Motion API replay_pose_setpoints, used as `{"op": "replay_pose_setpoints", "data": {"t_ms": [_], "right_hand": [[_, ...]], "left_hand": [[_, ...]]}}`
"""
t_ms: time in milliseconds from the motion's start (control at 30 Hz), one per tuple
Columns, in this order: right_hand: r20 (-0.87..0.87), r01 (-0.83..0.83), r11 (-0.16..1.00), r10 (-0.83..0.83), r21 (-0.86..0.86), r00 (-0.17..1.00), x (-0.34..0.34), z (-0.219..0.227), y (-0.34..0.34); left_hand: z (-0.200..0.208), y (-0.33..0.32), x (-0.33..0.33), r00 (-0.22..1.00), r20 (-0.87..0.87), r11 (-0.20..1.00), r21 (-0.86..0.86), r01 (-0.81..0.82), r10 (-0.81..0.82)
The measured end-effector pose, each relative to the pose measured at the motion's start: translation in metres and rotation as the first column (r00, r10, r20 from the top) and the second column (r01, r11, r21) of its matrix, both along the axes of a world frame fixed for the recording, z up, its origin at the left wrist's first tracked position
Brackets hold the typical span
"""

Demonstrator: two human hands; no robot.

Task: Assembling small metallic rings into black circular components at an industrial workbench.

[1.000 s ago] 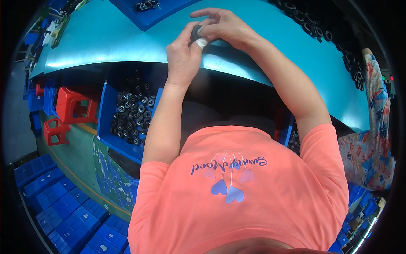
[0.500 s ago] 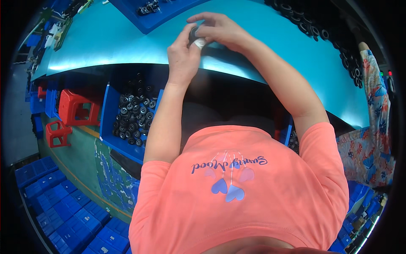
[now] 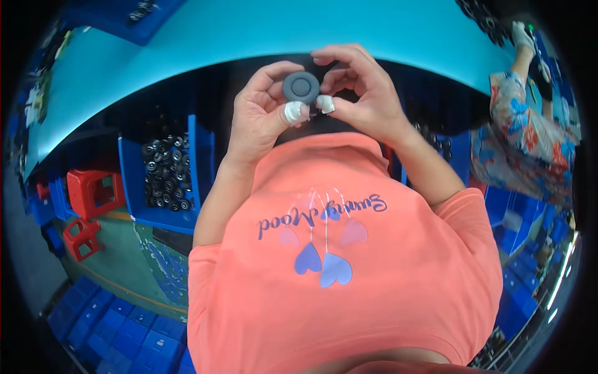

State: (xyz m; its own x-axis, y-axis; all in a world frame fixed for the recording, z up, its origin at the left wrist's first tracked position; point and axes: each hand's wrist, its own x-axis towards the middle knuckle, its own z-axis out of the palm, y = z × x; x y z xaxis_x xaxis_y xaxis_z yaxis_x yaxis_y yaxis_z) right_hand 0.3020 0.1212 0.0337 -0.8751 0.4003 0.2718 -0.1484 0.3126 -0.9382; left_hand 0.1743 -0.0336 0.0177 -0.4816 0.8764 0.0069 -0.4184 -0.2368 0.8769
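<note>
Wears a coral short-sleeved T-shirt [image 3: 398,293] printed with dangling pink and blue hearts. Holds a round dark grey disc [image 3: 301,87] with a circular groove in its face, gripped in the left hand [image 3: 266,103] between thumb and fingers, beyond the shirt's hem and in front of the near edge of the turquoise desk [image 3: 299,31]. Has the right hand [image 3: 367,96] just beside the disc, thumb and index finger apart, other fingers curled; cannot tell whether touching the disc or pinching something small. Bears white wrapping [image 3: 296,113] on both thumbs. Has an open blue bin [image 3: 132,174] below the desk to the left, heaped with black wheels [image 3: 167,174], and more black parts [image 3: 442,144] past the right forearm. Faces, across the desk, a blue tray [image 3: 134,31] at upper left with small shiny metallic parts [image 3: 143,9] in it, and a cluster of black rings [image 3: 486,22] at upper right. Has a larger red stool [image 3: 81,193] and a smaller red stool [image 3: 81,240] to the left on a green floor [image 3: 118,249], with rows of blue crates [image 3: 128,330] at lower left. Works near a co-worker at far right, with floral sleeve [image 3: 523,118] and white glove [image 3: 522,37] showing
</note>
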Motion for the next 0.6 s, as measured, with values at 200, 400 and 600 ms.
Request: {"op": "replay_pose_setpoints", "data": {"t_ms": [200, 400, 600], "right_hand": [[-0.065, 0.172, 0.966, -0.162, 0.191, 0.985, 0.062, -0.033, -0.03], [-0.105, 0.152, 0.873, -0.116, 0.463, 0.988, 0.083, -0.033, -0.038], [0.042, 0.097, 0.98, -0.106, 0.176, 0.993, 0.084, -0.036, -0.04]], "left_hand": [[-0.033, -0.019, 0.044, 0.974, 0.135, 0.971, -0.133, 0.2, -0.182], [-0.026, -0.027, 0.062, 0.974, 0.11, 0.96, -0.174, 0.217, -0.2], [-0.025, -0.033, 0.072, 0.984, 0.123, 0.966, -0.205, 0.155, -0.132]]}}
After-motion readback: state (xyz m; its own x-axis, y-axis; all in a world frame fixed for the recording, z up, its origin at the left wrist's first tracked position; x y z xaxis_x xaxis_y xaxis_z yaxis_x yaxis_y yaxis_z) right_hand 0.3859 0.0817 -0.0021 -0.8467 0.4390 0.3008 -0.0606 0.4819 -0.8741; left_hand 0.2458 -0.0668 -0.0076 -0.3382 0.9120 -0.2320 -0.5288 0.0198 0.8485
